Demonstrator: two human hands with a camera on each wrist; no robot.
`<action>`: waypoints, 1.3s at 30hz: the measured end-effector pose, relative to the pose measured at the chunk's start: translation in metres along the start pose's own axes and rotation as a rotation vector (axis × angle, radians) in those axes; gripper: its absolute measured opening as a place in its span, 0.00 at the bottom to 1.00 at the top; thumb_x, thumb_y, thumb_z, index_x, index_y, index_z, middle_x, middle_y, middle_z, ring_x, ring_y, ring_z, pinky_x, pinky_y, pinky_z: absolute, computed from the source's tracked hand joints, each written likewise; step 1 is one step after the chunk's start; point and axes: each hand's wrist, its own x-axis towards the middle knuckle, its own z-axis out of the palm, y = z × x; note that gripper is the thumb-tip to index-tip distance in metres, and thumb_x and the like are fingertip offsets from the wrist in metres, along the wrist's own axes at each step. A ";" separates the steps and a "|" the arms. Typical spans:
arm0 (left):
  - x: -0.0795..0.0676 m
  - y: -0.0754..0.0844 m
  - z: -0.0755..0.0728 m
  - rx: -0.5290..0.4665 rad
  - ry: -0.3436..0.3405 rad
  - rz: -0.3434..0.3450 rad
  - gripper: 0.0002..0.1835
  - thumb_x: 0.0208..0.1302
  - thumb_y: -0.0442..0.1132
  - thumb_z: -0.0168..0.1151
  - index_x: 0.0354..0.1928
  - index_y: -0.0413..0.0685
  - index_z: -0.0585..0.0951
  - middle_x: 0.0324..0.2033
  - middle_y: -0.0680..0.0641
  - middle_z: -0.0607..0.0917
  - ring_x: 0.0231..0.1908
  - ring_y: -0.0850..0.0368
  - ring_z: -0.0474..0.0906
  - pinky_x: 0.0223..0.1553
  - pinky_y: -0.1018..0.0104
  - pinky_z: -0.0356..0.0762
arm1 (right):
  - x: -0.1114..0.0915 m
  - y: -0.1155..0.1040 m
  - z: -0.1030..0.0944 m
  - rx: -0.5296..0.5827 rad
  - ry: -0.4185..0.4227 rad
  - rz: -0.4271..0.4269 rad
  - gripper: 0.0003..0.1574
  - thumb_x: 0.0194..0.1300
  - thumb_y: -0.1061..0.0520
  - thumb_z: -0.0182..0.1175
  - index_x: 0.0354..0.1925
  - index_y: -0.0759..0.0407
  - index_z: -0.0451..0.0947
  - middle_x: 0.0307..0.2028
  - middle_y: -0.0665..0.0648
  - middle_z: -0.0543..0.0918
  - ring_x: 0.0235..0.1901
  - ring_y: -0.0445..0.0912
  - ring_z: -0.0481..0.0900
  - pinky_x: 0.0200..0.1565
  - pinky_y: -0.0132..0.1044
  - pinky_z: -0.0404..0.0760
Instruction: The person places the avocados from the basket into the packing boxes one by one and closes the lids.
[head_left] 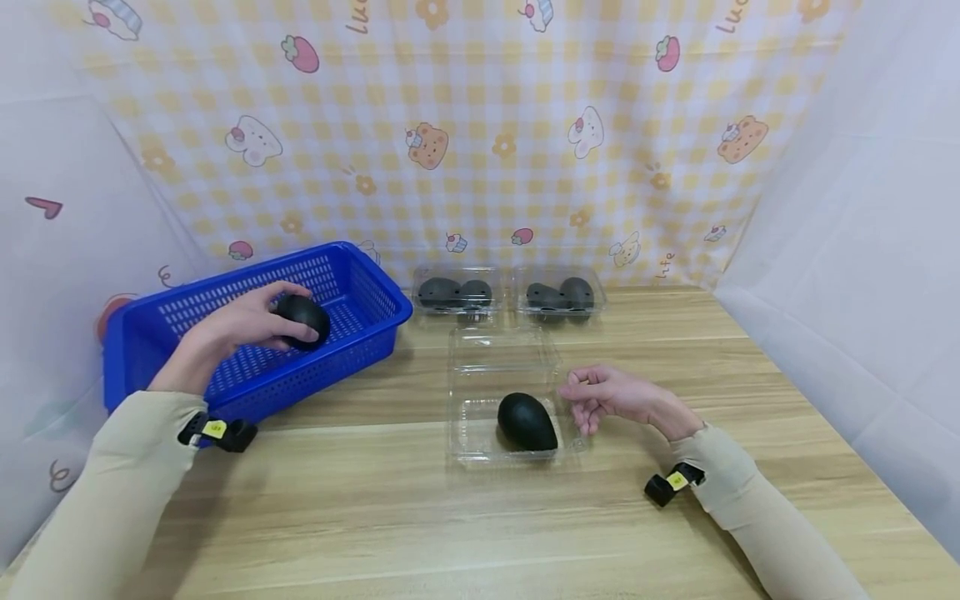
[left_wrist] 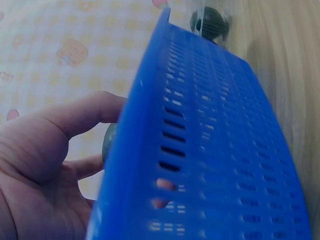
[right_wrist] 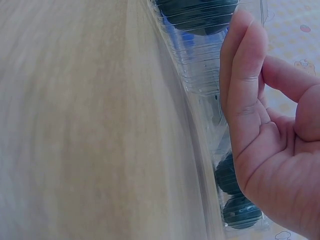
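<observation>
My left hand (head_left: 258,321) grips a dark avocado (head_left: 305,322) over the blue basket (head_left: 397,321), with fingers and thumb round its sides. In the left wrist view the basket wall (left_wrist: 215,135) hides most of that fruit. An open clear plastic clamshell box (head_left: 467,429) lies on the table, its lid (head_left: 502,350) folded back. One avocado (head_left: 527,422) rests on its side in the right part of the box. Right beside the box's right edge is my right hand (head_left: 611,396), fingers loosely bent and holding nothing. Its fingertips (right_wrist: 255,40) overlap the box wall in the right wrist view.
Two closed clear boxes, one on the left (head_left: 459,275) and one on the right (head_left: 558,275), stand at the back by the checked curtain (head_left: 480,192), with dark avocados inside. The wooden table (head_left: 360,517) extends in front. White sheeting (head_left: 862,208) hangs on both sides.
</observation>
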 end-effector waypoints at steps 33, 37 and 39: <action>-0.022 0.080 0.045 0.047 0.078 0.187 0.43 0.59 0.45 0.75 0.73 0.50 0.63 0.64 0.32 0.67 0.58 0.33 0.70 0.53 0.40 0.75 | -0.002 -0.001 0.000 -0.002 0.007 0.003 0.14 0.79 0.58 0.50 0.32 0.59 0.67 0.25 0.55 0.84 0.25 0.46 0.85 0.29 0.31 0.83; -0.026 0.087 0.052 0.032 0.056 0.211 0.42 0.59 0.43 0.75 0.72 0.49 0.63 0.64 0.33 0.67 0.54 0.33 0.77 0.54 0.41 0.75 | -0.001 -0.001 0.000 -0.003 0.007 0.006 0.14 0.79 0.59 0.50 0.32 0.59 0.67 0.25 0.55 0.84 0.25 0.46 0.85 0.29 0.31 0.83; -0.027 0.090 0.056 0.025 0.044 0.223 0.42 0.60 0.42 0.75 0.72 0.49 0.63 0.64 0.33 0.68 0.54 0.35 0.79 0.54 0.42 0.75 | -0.001 -0.001 0.000 -0.005 0.008 0.008 0.14 0.80 0.59 0.49 0.32 0.59 0.67 0.25 0.55 0.84 0.25 0.46 0.85 0.29 0.31 0.83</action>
